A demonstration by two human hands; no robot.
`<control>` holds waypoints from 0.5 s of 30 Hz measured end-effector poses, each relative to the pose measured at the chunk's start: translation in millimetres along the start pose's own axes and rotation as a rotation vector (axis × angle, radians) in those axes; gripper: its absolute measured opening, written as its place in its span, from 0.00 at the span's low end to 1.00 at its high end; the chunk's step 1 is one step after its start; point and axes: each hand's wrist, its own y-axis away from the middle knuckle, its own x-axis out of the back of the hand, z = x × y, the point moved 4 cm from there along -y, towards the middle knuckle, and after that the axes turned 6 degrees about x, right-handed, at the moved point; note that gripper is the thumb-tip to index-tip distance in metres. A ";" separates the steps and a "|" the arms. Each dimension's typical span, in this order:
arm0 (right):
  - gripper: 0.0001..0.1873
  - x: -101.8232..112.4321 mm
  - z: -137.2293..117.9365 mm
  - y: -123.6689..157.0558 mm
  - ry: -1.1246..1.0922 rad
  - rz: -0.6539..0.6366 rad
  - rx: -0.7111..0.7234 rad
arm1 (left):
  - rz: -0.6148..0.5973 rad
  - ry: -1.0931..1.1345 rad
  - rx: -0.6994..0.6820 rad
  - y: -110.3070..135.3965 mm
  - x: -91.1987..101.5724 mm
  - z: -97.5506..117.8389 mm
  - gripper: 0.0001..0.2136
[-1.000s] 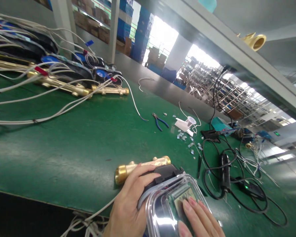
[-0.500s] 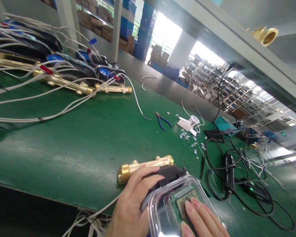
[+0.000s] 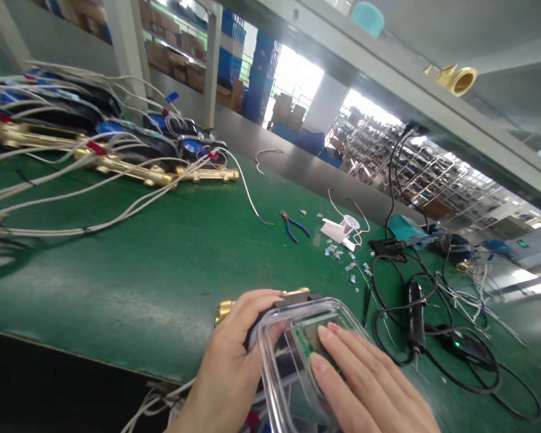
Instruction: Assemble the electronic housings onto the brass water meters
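Observation:
My left hand (image 3: 229,361) grips the black housing of a flow meter, its fingers wrapped over the upper left side. Beneath them lies the meter's brass pipe body (image 3: 224,311), mostly covered, with its threaded end showing. A clear plastic cover (image 3: 268,385) with rounded corners tops the housing, tilted toward me. My right hand (image 3: 374,385) rests on this cover, fingers stretched out flat over the display area; its thumb is hidden. Part of a green circuit board (image 3: 303,341) shows through the plastic beside the fingertips.
Brass meters (image 3: 130,168) with white cables are heaped at the back left. Blue-handled cutters (image 3: 293,227), a white spool (image 3: 351,222) and small scraps lie mid-table. Black cables and a black handheld device (image 3: 415,316) occupy the right. A shelf beam (image 3: 379,90) crosses overhead.
The meter's cover has tilted and shifted slightly left and up, hiding more of the brass pipe. My right fingers have slid left with it, covering more of the display.

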 end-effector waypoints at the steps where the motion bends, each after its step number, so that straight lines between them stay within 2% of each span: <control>1: 0.13 3.5 6.3 -7.2 -0.033 0.003 0.016 | -0.023 0.038 0.072 -5.3 1.2 2.7 0.10; 4: 0.13 6.1 31.6 -30.4 -0.163 0.037 -0.078 | -0.170 0.137 0.240 -26.1 1.6 10.6 0.13; 7: 0.13 -10.8 63.4 -49.0 -0.298 -0.008 -0.269 | -0.259 0.178 0.315 -51.7 1.7 12.2 0.16; 11: 0.14 -38.6 100.8 -54.4 -0.508 -0.023 -0.460 | -0.220 0.083 0.308 -78.2 5.6 5.4 0.19; 15: 0.21 -53.1 112.1 -41.9 -0.754 0.027 -0.545 | -0.146 0.023 0.183 -83.6 8.0 3.3 0.18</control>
